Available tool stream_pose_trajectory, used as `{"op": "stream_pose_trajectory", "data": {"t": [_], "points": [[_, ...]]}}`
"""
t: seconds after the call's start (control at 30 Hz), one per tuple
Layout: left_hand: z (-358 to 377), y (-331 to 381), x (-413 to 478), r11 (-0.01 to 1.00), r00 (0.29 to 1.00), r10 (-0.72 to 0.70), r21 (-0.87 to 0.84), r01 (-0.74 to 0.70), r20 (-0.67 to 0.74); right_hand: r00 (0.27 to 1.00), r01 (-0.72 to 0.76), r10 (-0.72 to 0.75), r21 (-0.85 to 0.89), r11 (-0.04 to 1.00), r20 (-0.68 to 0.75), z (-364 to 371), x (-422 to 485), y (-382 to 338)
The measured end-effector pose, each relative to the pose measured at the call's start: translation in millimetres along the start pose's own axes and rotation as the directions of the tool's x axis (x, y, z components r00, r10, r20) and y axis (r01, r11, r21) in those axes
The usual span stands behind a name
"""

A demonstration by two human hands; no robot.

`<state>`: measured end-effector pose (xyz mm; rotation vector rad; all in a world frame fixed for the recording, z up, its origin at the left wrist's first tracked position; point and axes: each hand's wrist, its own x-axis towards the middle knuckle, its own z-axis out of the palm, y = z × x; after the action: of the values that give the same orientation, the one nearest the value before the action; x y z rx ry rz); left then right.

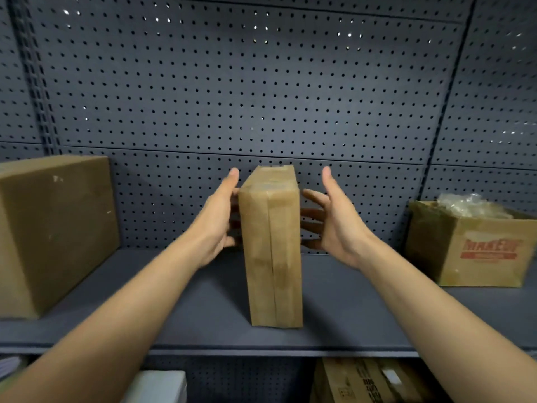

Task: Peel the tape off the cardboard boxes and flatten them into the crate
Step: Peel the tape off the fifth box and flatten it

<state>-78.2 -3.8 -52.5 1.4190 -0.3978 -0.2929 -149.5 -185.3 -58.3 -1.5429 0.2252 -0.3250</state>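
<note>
A narrow brown cardboard box (271,245) stands upright on the dark grey shelf (203,309), sealed with clear tape along its front seam and over its top. My left hand (216,221) lies against the box's left side, fingers spread. My right hand (334,221) hovers just off the right side, fingers apart and pointing at the box, with a small gap between them. Neither hand has closed around the box. No crate is in view.
A large closed cardboard box (55,234) sits at the shelf's left end. An open box with red print (476,248), holding crumpled plastic, sits at the right. A pegboard wall (261,82) backs the shelf. Below are more cartons (363,382) and a pale object (162,386).
</note>
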Motion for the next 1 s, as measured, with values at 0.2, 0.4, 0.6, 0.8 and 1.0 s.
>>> {"op": "stream_pose_trajectory", "data": {"t": [0.2, 0.4, 0.6, 0.8, 1.0], "points": [[3.8, 20.5, 24.7, 0.988, 0.988, -0.127, 0.099, 0.118, 0.086, 0.996, -0.095, 0.095, -0.081, 0.992, -0.003, -8.3, 29.4, -9.7], [16.3, 17.2, 28.9, 0.984, 0.983, -0.119, 0.150, 0.098, 0.142, 0.990, -0.143, 0.140, -0.093, 0.985, -0.031, -6.5, 39.2, -14.3], [9.8, 21.9, 25.7, 0.983, 0.987, -0.017, 0.183, -0.013, 0.159, 0.996, -0.083, 0.083, 0.007, 0.997, 0.013, -2.9, 25.2, -15.4], [-10.9, 37.0, 2.5, 0.918, 0.938, 0.123, 0.321, -0.231, 0.324, 0.997, -0.008, -0.002, 0.144, 0.990, 0.071, 1.4, -11.1, -14.1], [-32.7, 39.9, -17.3, 0.793, 0.811, 0.127, 0.433, -0.429, 0.570, 0.988, -0.045, 0.002, 0.276, 0.960, 0.156, 13.3, -48.2, 12.5]]}}
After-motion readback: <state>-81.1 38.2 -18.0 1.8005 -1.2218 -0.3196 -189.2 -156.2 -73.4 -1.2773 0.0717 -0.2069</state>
